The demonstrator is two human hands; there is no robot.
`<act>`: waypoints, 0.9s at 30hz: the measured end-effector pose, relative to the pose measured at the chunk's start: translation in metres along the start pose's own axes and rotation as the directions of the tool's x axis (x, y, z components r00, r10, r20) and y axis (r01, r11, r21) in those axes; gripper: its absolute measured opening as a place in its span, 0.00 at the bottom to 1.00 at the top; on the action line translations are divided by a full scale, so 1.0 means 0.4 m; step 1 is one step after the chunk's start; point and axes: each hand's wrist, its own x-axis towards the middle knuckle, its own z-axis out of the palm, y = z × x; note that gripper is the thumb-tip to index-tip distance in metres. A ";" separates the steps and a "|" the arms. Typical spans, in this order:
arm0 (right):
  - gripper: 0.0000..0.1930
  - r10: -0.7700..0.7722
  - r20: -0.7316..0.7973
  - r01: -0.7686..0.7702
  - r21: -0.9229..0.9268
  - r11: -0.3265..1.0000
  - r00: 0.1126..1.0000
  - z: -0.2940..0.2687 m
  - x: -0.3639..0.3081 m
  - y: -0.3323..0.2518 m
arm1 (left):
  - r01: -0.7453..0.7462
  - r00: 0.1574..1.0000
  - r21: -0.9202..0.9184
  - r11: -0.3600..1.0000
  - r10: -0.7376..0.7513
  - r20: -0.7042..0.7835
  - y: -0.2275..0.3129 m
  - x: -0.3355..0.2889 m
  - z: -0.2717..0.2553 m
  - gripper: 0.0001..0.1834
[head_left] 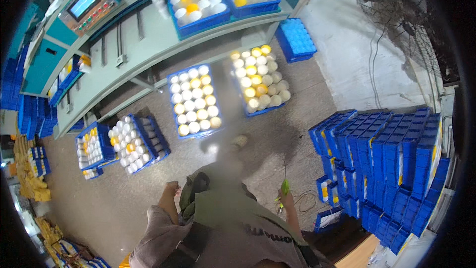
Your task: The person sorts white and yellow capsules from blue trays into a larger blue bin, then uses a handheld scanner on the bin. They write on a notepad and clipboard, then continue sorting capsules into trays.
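Observation:
My right hand (286, 199) is closed round the green handle of an air blow gun (285, 186), whose thin dark nozzle points forward, away from me. Low at my left side, my left hand (173, 187) hangs with its fingers loosely bent and apart, and nothing shows in it. On the floor ahead stand a blue crate of white and yellow cups (196, 100) and a second crate of such cups (260, 78) to its right. My left hand is nearest to a tilted crate of cups (130, 144).
Tall stacks of blue crates (384, 154) stand at the right, with a thin hose (306, 201) looped on the floor beside them. A long machine bench (148, 50) with a control panel (89, 7) runs across the front. A large fan (391, 2) stands far right.

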 end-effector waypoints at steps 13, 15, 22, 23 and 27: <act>0.13 0.215 -0.011 -0.216 -0.061 0.975 0.976 0.247 0.033 -0.296 | -0.836 0.266 0.214 0.505 0.714 -0.647 0.786 -0.009 -0.749 0.35; 0.12 0.214 -0.116 -0.219 -0.033 0.975 0.970 0.327 0.020 -0.339 | -0.810 0.199 0.328 0.486 0.754 -0.626 0.977 -0.035 -0.920 0.45; 0.20 0.270 -0.078 -0.280 -0.189 0.941 0.960 0.528 -0.091 -0.604 | -0.744 0.107 0.412 0.526 0.703 -0.703 1.459 -0.104 -1.372 0.55; 0.20 0.286 -0.098 -0.301 -0.234 0.924 0.953 0.541 -0.102 -0.636 | -0.740 0.095 0.424 0.522 0.706 -0.702 1.498 -0.104 -1.410 0.54; 0.25 0.308 -0.116 -0.328 -0.419 0.847 0.944 0.573 -0.149 -0.723 | -0.699 0.180 0.427 0.574 0.719 -0.671 1.617 -0.088 -1.515 0.53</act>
